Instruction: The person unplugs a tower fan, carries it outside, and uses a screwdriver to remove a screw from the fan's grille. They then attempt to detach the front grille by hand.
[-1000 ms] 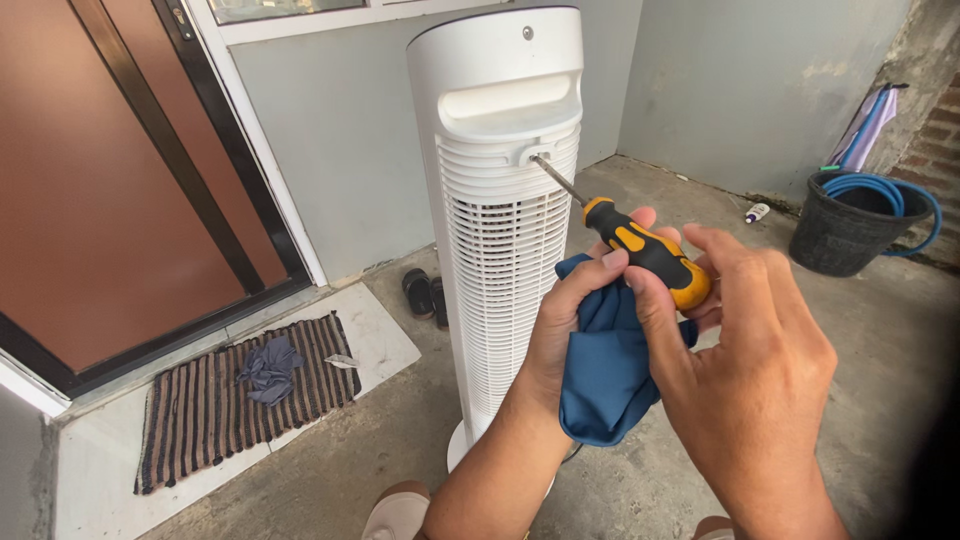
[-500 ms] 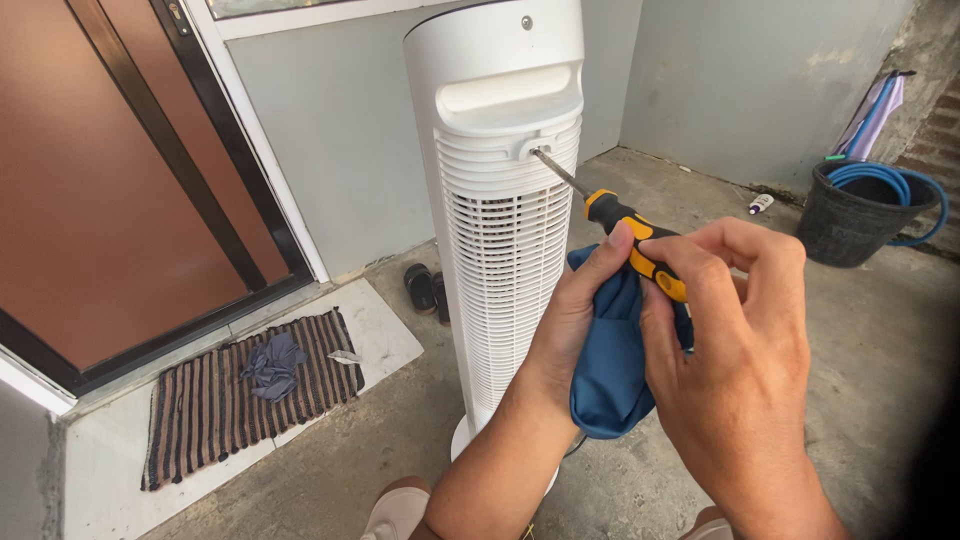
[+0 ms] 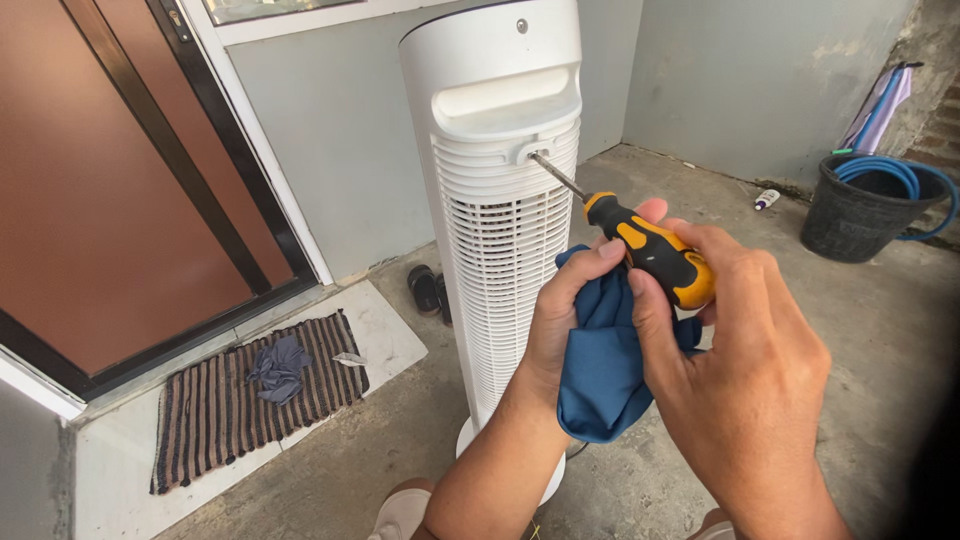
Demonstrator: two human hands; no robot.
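Note:
A tall white tower fan stands upright on the concrete floor in front of me. My right hand grips the orange-and-black handle of a screwdriver, whose metal tip sits in a screw hole just under the fan's carry recess. My left hand holds a blue cloth and its thumb rests against the screwdriver handle near the shaft.
A brown door and a striped doormat with a grey rag lie at the left. Dark sandals sit by the wall. At the right stands a black bucket with a blue hose, with a small bottle nearby.
The view has shifted slightly and both hands have turned a little on the screwdriver handle. Its tip stays in the same screw hole.

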